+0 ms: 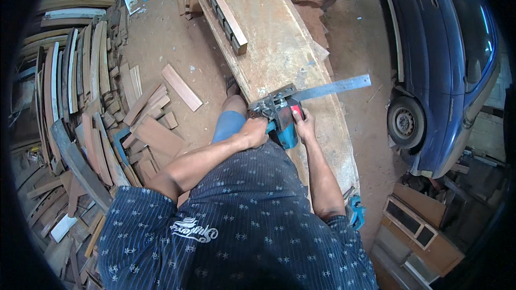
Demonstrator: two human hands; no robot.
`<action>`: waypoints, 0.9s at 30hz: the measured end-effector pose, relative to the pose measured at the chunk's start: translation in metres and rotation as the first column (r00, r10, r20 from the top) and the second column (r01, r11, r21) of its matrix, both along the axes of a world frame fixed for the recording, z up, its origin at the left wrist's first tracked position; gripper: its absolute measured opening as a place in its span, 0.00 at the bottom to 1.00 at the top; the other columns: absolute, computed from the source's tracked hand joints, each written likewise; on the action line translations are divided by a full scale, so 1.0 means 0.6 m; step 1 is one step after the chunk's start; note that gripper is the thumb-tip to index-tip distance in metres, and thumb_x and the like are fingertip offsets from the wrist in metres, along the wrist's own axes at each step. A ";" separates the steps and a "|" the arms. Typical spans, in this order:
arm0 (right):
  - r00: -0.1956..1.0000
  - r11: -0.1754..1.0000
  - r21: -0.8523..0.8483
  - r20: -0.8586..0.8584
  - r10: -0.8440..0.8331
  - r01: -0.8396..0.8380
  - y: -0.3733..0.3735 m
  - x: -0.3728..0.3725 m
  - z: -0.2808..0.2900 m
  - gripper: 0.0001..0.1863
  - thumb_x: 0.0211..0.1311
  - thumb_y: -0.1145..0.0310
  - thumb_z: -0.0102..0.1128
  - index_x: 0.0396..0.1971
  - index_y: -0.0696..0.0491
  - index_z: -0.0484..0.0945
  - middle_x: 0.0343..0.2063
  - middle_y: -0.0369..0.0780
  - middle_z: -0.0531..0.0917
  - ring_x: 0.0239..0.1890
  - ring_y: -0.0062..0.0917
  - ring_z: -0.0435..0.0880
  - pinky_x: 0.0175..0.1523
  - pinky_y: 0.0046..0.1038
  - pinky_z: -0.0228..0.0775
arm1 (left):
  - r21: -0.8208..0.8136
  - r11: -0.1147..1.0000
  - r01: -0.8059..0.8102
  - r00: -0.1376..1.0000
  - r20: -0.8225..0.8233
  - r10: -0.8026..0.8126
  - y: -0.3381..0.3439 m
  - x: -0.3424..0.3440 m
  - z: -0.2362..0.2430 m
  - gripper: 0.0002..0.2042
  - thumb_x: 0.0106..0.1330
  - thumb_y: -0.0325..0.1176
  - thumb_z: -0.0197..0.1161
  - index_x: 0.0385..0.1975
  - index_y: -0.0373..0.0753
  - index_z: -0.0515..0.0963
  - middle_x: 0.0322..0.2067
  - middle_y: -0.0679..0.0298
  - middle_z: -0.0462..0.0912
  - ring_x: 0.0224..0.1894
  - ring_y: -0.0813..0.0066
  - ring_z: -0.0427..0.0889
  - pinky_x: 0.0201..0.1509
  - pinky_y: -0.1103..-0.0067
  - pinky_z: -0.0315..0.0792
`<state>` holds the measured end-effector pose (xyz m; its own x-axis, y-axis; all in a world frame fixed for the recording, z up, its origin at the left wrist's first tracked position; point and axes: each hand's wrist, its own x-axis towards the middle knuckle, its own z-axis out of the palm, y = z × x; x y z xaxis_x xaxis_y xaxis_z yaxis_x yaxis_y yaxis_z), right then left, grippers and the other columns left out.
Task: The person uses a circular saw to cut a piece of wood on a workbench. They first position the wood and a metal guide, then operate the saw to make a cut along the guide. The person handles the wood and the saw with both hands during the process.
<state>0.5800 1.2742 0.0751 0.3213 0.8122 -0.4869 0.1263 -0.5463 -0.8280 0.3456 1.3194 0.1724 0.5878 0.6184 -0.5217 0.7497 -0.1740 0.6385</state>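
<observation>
My left hand (pixel 254 131) is closed around the teal handle of a power tool (pixel 285 134) with a metal base plate turned upward. My right hand (pixel 305 126) grips the tool's other side, its thumb by a red part. A long steel ruler (pixel 333 86) lies across the tool's metal plate and extends to the right. The tool is held at the near part of a long, worn wooden bench (pixel 269 32), close against my body. Whether it rests on the bench is hard to tell.
Wooden strips (pixel 223 8) lie along the bench's far left. Stacked boards and offcuts (pixel 97 96) cover the floor at left. A blue car (pixel 441 75) stands at right. A second teal tool (pixel 356 209) sits near my right elbow, and wooden panels (pixel 414 225) lie below the car.
</observation>
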 end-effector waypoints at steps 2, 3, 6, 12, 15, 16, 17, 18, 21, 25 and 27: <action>0.997 0.997 0.002 0.014 0.071 -0.071 0.021 -0.003 -0.016 0.13 0.67 0.66 0.63 0.45 0.58 0.80 0.35 0.35 0.82 0.34 0.18 0.77 0.41 0.23 0.71 | 0.023 0.998 -0.050 0.999 -0.012 0.051 -0.011 -0.007 -0.018 0.17 0.54 0.33 0.65 0.40 0.27 0.78 0.42 0.40 0.82 0.47 0.45 0.82 0.53 0.58 0.76; 0.993 0.994 0.008 0.023 0.113 -0.113 0.038 -0.004 -0.021 0.13 0.67 0.66 0.63 0.46 0.58 0.80 0.36 0.35 0.83 0.35 0.18 0.77 0.42 0.24 0.71 | 0.040 0.996 -0.082 0.996 -0.016 0.083 -0.015 -0.009 -0.034 0.18 0.55 0.34 0.65 0.40 0.27 0.78 0.43 0.40 0.81 0.48 0.44 0.82 0.53 0.58 0.75; 0.968 0.968 -0.036 -0.001 0.249 -0.249 0.080 -0.001 -0.019 0.14 0.66 0.66 0.63 0.47 0.57 0.80 0.37 0.36 0.84 0.38 0.20 0.80 0.46 0.25 0.72 | 0.045 0.981 -0.191 0.981 -0.028 0.192 -0.033 -0.012 -0.079 0.20 0.55 0.38 0.68 0.40 0.27 0.78 0.43 0.41 0.81 0.49 0.44 0.81 0.53 0.59 0.75; 0.881 0.897 -0.128 0.174 0.440 -0.423 0.097 0.028 0.015 0.15 0.65 0.66 0.63 0.48 0.58 0.79 0.41 0.43 0.85 0.44 0.27 0.82 0.53 0.29 0.72 | -0.055 0.980 -0.193 0.981 0.014 0.194 -0.102 0.057 -0.114 0.23 0.59 0.45 0.65 0.46 0.30 0.78 0.44 0.41 0.81 0.51 0.43 0.80 0.55 0.60 0.75; 0.875 0.895 -0.130 0.189 0.445 -0.427 0.077 0.058 -0.003 0.18 0.64 0.64 0.63 0.50 0.57 0.78 0.44 0.45 0.85 0.48 0.30 0.82 0.55 0.31 0.72 | -0.215 0.949 -0.229 0.971 0.018 0.238 -0.126 0.079 -0.082 0.28 0.62 0.49 0.59 0.48 0.27 0.73 0.45 0.39 0.81 0.48 0.41 0.81 0.54 0.57 0.75; 0.871 0.891 -0.148 0.190 0.452 -0.430 0.074 0.070 -0.006 0.18 0.65 0.64 0.63 0.51 0.57 0.78 0.44 0.43 0.84 0.47 0.28 0.82 0.54 0.30 0.72 | -0.174 0.962 -0.208 0.973 0.059 0.221 -0.130 0.083 -0.082 0.28 0.63 0.50 0.58 0.48 0.26 0.73 0.44 0.38 0.81 0.48 0.41 0.81 0.54 0.57 0.74; 0.865 0.883 -0.167 0.188 0.465 -0.438 0.074 0.069 0.000 0.18 0.66 0.63 0.62 0.51 0.57 0.77 0.43 0.42 0.84 0.45 0.26 0.81 0.53 0.29 0.72 | -0.133 0.972 -0.196 0.973 0.094 0.209 -0.137 0.086 -0.093 0.28 0.63 0.50 0.57 0.48 0.26 0.72 0.44 0.38 0.81 0.49 0.40 0.80 0.54 0.57 0.74; 0.864 0.880 -0.188 0.188 0.467 -0.435 0.068 0.081 -0.006 0.19 0.66 0.63 0.62 0.52 0.57 0.77 0.43 0.41 0.84 0.44 0.24 0.81 0.52 0.29 0.73 | -0.091 0.981 -0.173 0.974 0.129 0.184 -0.142 0.082 -0.088 0.29 0.64 0.51 0.56 0.48 0.25 0.72 0.44 0.37 0.81 0.49 0.40 0.80 0.55 0.57 0.74; 0.876 0.881 -0.222 0.158 0.456 -0.419 0.064 0.088 -0.024 0.20 0.68 0.61 0.61 0.54 0.56 0.75 0.44 0.39 0.82 0.45 0.25 0.80 0.50 0.28 0.74 | -0.047 0.955 -0.292 0.925 0.241 0.294 -0.174 0.063 -0.102 0.30 0.66 0.49 0.56 0.54 0.24 0.70 0.44 0.37 0.81 0.50 0.40 0.80 0.57 0.57 0.73; 0.904 0.901 -0.175 0.094 0.418 -0.398 0.067 0.071 -0.010 0.22 0.66 0.59 0.63 0.52 0.59 0.76 0.43 0.41 0.83 0.44 0.25 0.80 0.50 0.28 0.72 | -0.145 0.870 -0.472 0.829 0.262 0.494 -0.205 0.014 -0.073 0.26 0.67 0.50 0.55 0.52 0.31 0.76 0.43 0.41 0.83 0.49 0.41 0.81 0.56 0.57 0.73; 0.895 0.888 -0.174 0.067 0.441 -0.425 0.067 0.085 -0.020 0.20 0.67 0.60 0.62 0.52 0.58 0.76 0.42 0.40 0.83 0.41 0.23 0.79 0.47 0.26 0.72 | -0.218 0.793 -0.569 0.742 0.279 0.610 -0.214 -0.003 -0.032 0.25 0.69 0.50 0.56 0.47 0.30 0.79 0.43 0.43 0.84 0.50 0.50 0.83 0.56 0.63 0.74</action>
<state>0.6309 1.3144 0.0630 0.0088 0.8010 -0.5986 0.4579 -0.5354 -0.7097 0.3440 1.1912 0.1532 0.2687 0.8467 -0.4593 0.4293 0.3216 0.8440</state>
